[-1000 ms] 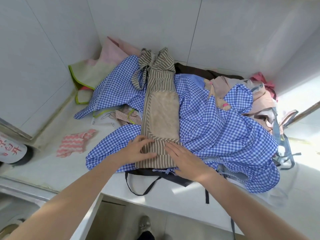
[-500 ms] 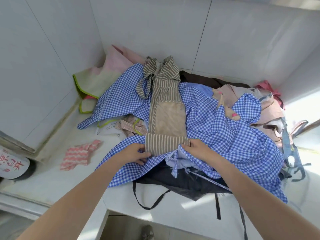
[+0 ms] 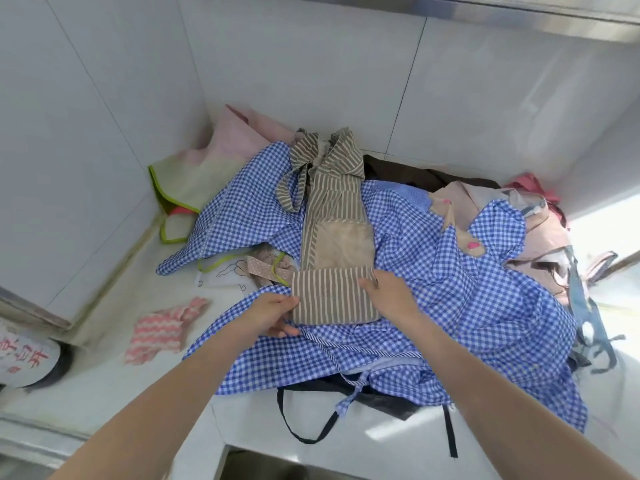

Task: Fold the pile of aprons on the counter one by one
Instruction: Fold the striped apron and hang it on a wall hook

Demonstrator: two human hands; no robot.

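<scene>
Seen from the head camera, a brown-and-cream striped apron (image 3: 334, 216) lies lengthwise on top of the heap, folded into a narrow strip. Its bottom end is turned up into a flap with the stripes running upright, just below a plain tan pocket (image 3: 344, 244); its straps are bunched in a loose knot at the far end by the wall. The left hand (image 3: 273, 315) pinches the flap's left edge, thumb on top and fingers curled beneath. The right hand (image 3: 388, 292) grips the flap's right edge, fingers curled over the upper corner.

Under it spreads a large blue gingham apron (image 3: 467, 306), crumpled, over a black apron (image 3: 388, 403) whose straps hang off the table's front edge. More aprons, pink, beige and denim, pile up at the right.

The white table (image 3: 104, 386) sits in a corner of pale tiled walls (image 3: 294, 64). On its left lie a pink zigzag cloth (image 3: 162, 330) and a pink cloth with green trim (image 3: 194, 178), leaning against the wall.
</scene>
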